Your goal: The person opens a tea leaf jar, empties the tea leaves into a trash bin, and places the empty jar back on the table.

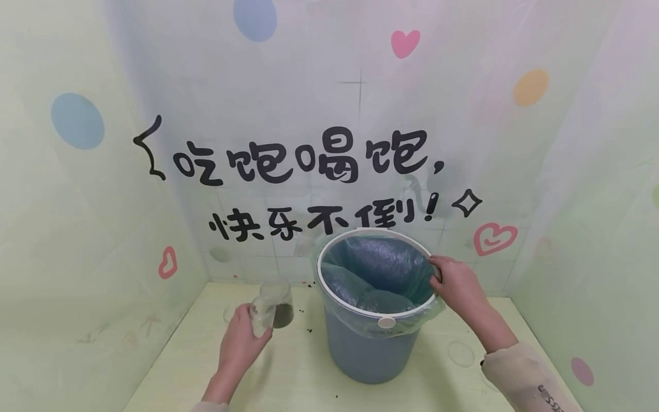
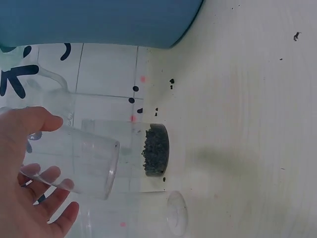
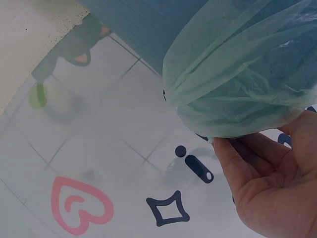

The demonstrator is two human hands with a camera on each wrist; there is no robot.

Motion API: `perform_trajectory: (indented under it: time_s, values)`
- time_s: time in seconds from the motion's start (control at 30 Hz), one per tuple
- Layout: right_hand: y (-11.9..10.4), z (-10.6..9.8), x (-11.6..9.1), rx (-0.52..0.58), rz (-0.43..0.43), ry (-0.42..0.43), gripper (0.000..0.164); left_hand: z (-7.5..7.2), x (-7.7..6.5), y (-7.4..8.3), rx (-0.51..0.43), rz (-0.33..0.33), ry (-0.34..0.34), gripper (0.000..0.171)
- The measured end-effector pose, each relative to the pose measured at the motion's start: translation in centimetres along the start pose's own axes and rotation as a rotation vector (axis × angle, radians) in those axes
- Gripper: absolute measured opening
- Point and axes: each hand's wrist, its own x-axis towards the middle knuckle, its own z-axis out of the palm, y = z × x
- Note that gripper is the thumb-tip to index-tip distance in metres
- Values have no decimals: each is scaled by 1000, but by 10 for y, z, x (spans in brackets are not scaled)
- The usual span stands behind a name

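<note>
My left hand point(image 1: 238, 343) holds a clear cup point(image 2: 91, 161), tilted, with its fingers and thumb around it. Just behind that stands another clear cup point(image 2: 157, 148) with a layer of dark granules at its bottom. A third clear cup point(image 2: 177, 213) stands alongside in the left wrist view. At the centre right is a blue-grey bin point(image 1: 368, 355) with a white rim ring point(image 1: 326, 289) and a thin green plastic liner point(image 1: 381, 257) folded over the edge. On the bin's right side my right hand point(image 1: 458, 283) grips the rim and liner between thumb and fingers.
Small dark crumbs point(image 2: 172, 81) lie scattered on the pale tabletop point(image 1: 293, 383) between the cups and the bin. A faint ring mark point(image 1: 460, 353) shows right of the bin. Printed wall sheets point(image 1: 309, 74) enclose the back and both sides.
</note>
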Motion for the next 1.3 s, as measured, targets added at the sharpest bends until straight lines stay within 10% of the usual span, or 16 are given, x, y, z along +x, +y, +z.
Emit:
perform_trajectory:
  time_s: [1.3]
  values:
    - [2,1,2,2,5,2,37,27,-20,-52,-155,-146,-81,65]
